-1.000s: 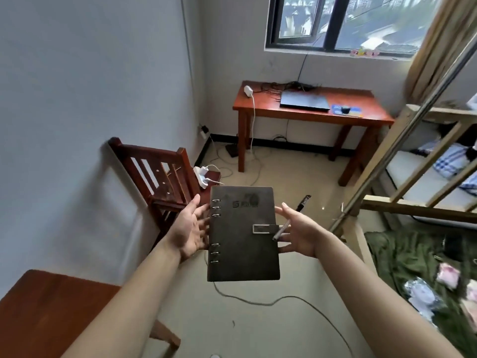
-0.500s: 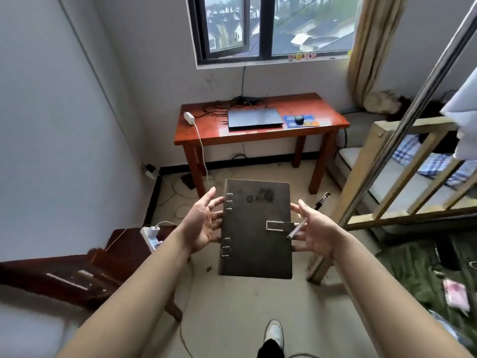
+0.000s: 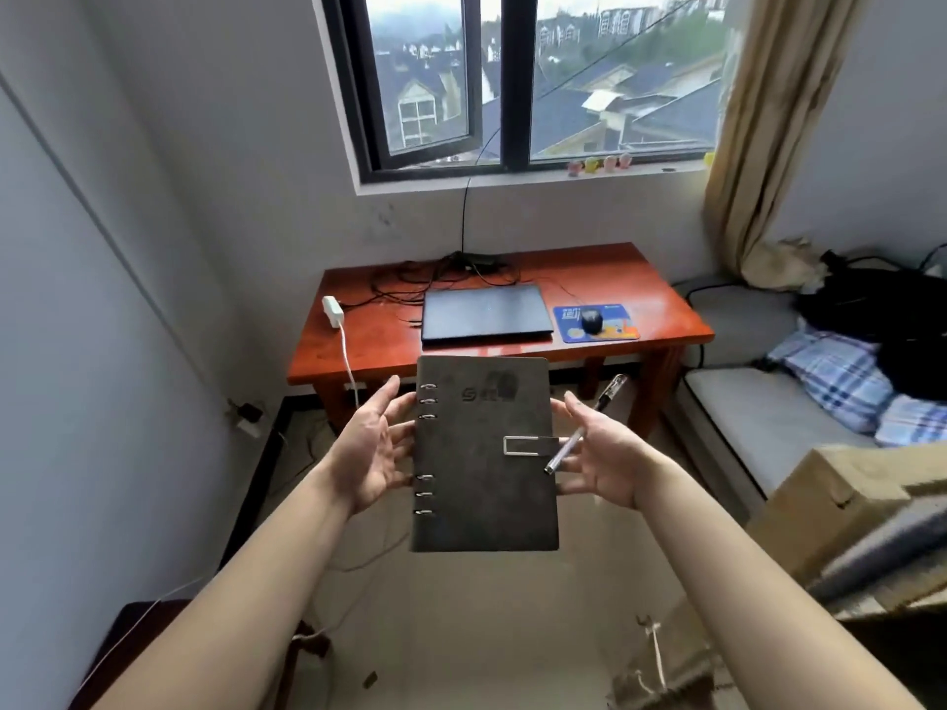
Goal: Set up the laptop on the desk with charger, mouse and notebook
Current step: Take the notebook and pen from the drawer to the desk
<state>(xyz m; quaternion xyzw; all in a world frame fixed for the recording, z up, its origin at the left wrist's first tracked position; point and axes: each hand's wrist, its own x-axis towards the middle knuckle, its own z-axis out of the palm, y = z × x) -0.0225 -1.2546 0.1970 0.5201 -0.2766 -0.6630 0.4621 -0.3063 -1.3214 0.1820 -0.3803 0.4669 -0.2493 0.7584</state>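
Note:
I hold a dark grey ring-bound notebook [image 3: 481, 453] flat between both hands at chest height. My left hand [image 3: 371, 453] grips its ringed left edge. My right hand [image 3: 602, 450] grips the clasp side and also carries a pen [image 3: 584, 427]. Ahead stands the red wooden desk [image 3: 369, 345] under the window. On it lie a closed dark laptop [image 3: 487, 314], a black mouse [image 3: 590, 320] on a blue mouse pad [image 3: 617, 322], a white charger brick [image 3: 332, 311] with its cable hanging over the left edge, and tangled black cables [image 3: 451, 271] at the back.
A bed with a grey mattress [image 3: 768, 417] and checked bedding [image 3: 840, 381] runs along the right wall. A cardboard box [image 3: 840, 499] and a metal rail sit at right. A curtain [image 3: 768, 120] hangs beside the window. A power strip [image 3: 248, 420] and cords lie on the floor left of the desk.
The view has swung from the chair toward the desk and come closer to it. The notebook and pen stay held between both hands in the same way.

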